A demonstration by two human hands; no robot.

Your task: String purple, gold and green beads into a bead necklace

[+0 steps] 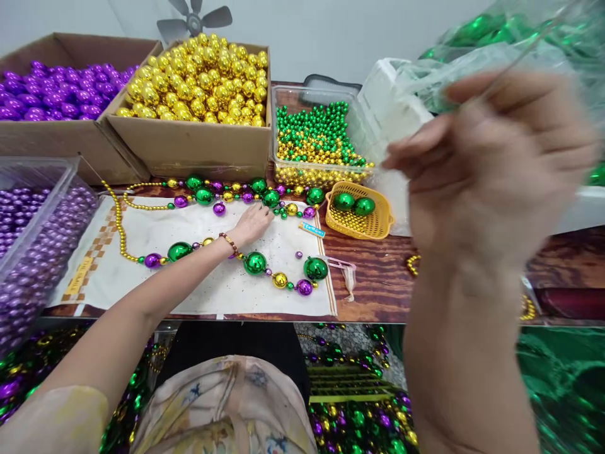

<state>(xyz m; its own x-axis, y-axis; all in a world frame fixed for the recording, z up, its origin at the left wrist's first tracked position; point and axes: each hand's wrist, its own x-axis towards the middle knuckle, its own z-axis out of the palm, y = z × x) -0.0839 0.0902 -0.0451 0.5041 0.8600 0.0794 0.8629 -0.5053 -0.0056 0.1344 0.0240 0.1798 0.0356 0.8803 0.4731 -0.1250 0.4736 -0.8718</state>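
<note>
Seen from the wearer's head: a person's two bare hands above a wood-grain worktop (378, 284) partly covered by a white cloth (161, 234). The right hand (496, 151) is raised close to the camera, its thumb and fingers pinching a thin thread (527, 55) that slants toward the top edge. The left hand (255, 222) reaches across the cloth, palm down, fingertips at the upper strand (204, 196) of green, gold and purple beads; whether it grips any, I cannot tell, since the fingers hide the spot.

The lower strand (256, 262), with larger green balls, curves across the cloth and passes under the left wrist. A loose purple bead (218, 209) lies between the strands. Just right of the cloth, a yellow basket (385, 219) holds two green balls and small gold beads.

Along the back, from left, stand a carton (47, 142) of purple beads, a box (189, 148) of gold ones and a clear tub (326, 169) of small green and gold beads.
</note>
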